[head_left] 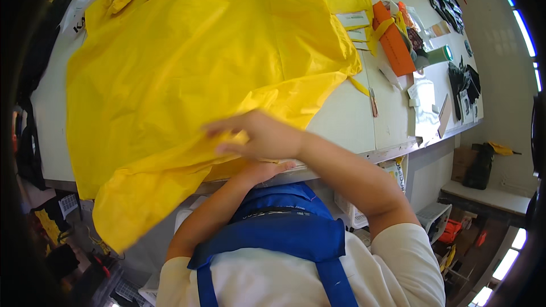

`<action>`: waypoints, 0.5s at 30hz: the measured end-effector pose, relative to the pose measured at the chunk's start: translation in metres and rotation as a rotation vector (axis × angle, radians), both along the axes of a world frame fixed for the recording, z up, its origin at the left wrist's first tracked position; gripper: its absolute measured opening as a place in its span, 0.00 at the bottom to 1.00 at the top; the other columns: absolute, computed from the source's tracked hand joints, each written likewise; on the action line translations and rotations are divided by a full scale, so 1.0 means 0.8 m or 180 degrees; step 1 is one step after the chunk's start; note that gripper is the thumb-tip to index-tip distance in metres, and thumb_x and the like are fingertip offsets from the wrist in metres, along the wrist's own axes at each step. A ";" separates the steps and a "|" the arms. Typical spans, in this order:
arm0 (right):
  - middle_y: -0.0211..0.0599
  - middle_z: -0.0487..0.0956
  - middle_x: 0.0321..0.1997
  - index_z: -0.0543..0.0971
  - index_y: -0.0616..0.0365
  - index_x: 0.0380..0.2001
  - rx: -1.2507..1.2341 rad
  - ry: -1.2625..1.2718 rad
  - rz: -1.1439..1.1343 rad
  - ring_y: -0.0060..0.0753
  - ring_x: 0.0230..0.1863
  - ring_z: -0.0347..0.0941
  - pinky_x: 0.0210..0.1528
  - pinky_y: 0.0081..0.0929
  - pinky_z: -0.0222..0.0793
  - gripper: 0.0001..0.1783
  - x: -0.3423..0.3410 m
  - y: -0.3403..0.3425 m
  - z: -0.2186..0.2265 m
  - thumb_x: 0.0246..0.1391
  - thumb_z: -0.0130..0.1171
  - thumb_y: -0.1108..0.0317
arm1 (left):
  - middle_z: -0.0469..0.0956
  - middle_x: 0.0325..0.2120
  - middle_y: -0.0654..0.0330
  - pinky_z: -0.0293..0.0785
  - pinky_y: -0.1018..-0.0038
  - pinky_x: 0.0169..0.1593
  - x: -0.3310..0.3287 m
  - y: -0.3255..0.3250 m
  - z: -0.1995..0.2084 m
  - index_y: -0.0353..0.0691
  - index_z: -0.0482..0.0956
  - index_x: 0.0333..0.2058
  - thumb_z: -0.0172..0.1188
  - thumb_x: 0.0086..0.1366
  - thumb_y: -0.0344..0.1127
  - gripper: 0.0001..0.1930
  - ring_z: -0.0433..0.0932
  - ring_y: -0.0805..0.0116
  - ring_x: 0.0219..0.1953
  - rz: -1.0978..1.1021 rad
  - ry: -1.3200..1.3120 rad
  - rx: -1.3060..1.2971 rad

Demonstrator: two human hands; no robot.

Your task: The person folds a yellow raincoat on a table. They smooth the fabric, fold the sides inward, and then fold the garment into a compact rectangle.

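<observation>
A large sheet of thin, shiny yellow fabric [187,62] spreads over the table, its near corner hanging over the front edge at the left. My right hand [261,133] is above the near part of the fabric, slightly blurred, with thumb and fingers apart and nothing visible between them. Beneath it, my left hand [264,171] is at the table's front edge, against the fabric's near edge. Its thumb points right, while the other fingers are hidden by the fabric and my right hand.
On the white table [341,119], scissors [373,102] lie right of the fabric. Farther right are an orange box [393,48] with small items, a green cylinder [438,55] and black pieces [466,82]. More yellow fabric is bunched at the back. A white crate [355,213] stands below the table.
</observation>
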State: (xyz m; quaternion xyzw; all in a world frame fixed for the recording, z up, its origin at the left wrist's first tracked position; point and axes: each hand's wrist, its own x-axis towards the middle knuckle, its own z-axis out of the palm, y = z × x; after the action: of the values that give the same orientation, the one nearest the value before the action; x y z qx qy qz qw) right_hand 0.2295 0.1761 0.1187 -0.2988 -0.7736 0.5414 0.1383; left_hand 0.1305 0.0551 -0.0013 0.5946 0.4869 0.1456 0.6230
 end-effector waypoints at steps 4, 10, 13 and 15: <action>0.46 0.73 0.53 0.71 0.55 0.52 0.1790 -0.1668 -0.2111 0.49 0.58 0.65 0.60 0.36 0.61 0.24 0.231 0.096 -0.122 0.48 0.51 0.77 | 0.71 0.53 0.55 0.61 0.69 0.59 0.009 -0.018 -0.009 0.35 0.69 0.54 0.61 0.61 0.43 0.26 0.68 0.59 0.55 0.1586 -0.0907 -0.0324; 0.40 0.79 0.35 0.80 0.56 0.32 0.1801 -0.1981 -0.0678 0.45 0.44 0.72 0.54 0.37 0.61 0.08 0.278 0.142 -0.107 0.53 0.54 0.66 | 0.71 0.53 0.50 0.60 0.66 0.60 -0.009 -0.049 -0.023 0.36 0.68 0.55 0.59 0.62 0.41 0.25 0.67 0.52 0.56 0.1682 -0.0709 -0.0042; 0.40 0.79 0.30 0.79 0.55 0.29 0.2079 -0.2608 -0.0612 0.44 0.42 0.72 0.54 0.40 0.60 0.10 0.281 0.147 -0.136 0.54 0.54 0.61 | 0.67 0.56 0.47 0.57 0.64 0.62 -0.019 -0.055 0.008 0.37 0.66 0.57 0.60 0.61 0.43 0.28 0.62 0.49 0.60 0.0827 -0.0038 0.0528; 0.38 0.79 0.30 0.79 0.53 0.29 0.2786 -0.3152 -0.0823 0.43 0.42 0.72 0.53 0.40 0.60 0.12 0.275 0.137 -0.169 0.55 0.53 0.58 | 0.70 0.53 0.47 0.60 0.63 0.60 -0.050 -0.078 0.016 0.38 0.66 0.57 0.61 0.60 0.43 0.29 0.65 0.49 0.58 0.0764 0.0286 0.1275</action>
State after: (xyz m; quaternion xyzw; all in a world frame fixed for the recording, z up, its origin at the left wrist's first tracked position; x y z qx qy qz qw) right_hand 0.4497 0.2860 -0.0168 -0.5185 -0.8518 -0.0438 -0.0607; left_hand 0.0907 -0.0072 0.0119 0.6501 0.5428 0.2858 0.4485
